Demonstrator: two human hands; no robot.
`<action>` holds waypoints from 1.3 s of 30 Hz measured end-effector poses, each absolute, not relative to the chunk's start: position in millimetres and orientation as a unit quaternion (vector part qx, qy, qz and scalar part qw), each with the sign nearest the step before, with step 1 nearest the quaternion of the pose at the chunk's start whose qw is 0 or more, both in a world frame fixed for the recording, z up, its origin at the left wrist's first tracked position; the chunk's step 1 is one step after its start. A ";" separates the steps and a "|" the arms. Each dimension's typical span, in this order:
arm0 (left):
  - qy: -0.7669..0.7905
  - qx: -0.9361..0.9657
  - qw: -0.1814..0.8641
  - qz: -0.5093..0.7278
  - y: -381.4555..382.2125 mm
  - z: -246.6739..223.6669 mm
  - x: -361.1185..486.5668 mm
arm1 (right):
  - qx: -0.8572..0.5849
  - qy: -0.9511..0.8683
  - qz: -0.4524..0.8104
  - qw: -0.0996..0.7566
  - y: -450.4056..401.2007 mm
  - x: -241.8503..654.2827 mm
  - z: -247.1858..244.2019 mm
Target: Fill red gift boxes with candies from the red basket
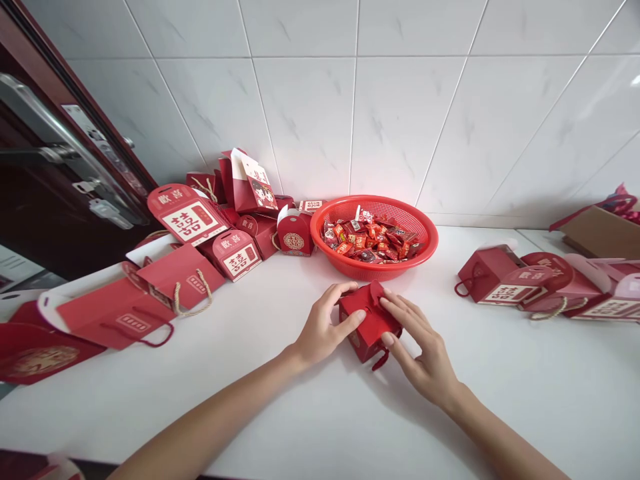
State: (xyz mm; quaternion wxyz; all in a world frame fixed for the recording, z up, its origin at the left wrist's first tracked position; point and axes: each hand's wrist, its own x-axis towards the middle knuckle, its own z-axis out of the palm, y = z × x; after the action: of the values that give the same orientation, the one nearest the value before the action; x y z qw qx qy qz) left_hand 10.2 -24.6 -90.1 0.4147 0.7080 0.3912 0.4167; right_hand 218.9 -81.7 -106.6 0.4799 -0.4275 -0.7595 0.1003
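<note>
A small red gift box (369, 317) with a dark red cord stands on the white table at the centre, its top flaps folded over. My left hand (327, 325) holds its left side, with the thumb on the top and the fingers behind. On the right side, my right hand (420, 347) grips the box, its fingers on the top flaps and its thumb near the front right edge. Just behind the box is a red plastic basket (375, 270) filled with wrapped candies (373, 239).
Many red boxes (187, 280) line the table's left side, some with rope handles. Several more boxes (505, 277) stand at the right, before a brown carton (605, 230). A tiled wall (305, 100) rises behind; a dark door (45, 193) is at the left.
</note>
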 end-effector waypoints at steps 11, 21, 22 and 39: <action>0.361 0.738 0.371 0.433 -25.7 -100.5 9.8 | -0.421 -0.782 0.045 0.457 -82.8 213.8 -109.9; 0.311 0.796 0.355 0.378 -16.3 -111.5 -6.1 | -0.420 -0.787 0.045 0.449 -83.5 215.7 -109.8; 0.312 0.795 0.356 0.379 -16.4 -112.3 -6.1 | -0.421 -0.786 0.047 0.450 -83.8 215.7 -110.1; 0.313 0.777 0.361 0.410 -22.8 -119.0 0.7 | -0.409 -0.805 0.033 0.429 -79.0 219.9 -105.8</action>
State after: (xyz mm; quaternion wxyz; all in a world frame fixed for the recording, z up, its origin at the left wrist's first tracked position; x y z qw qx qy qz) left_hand 0.7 -22.8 -119.0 0.3606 0.7772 0.3129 0.4099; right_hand 219.9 -79.0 -105.8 0.4287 -0.4089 -0.8049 0.0331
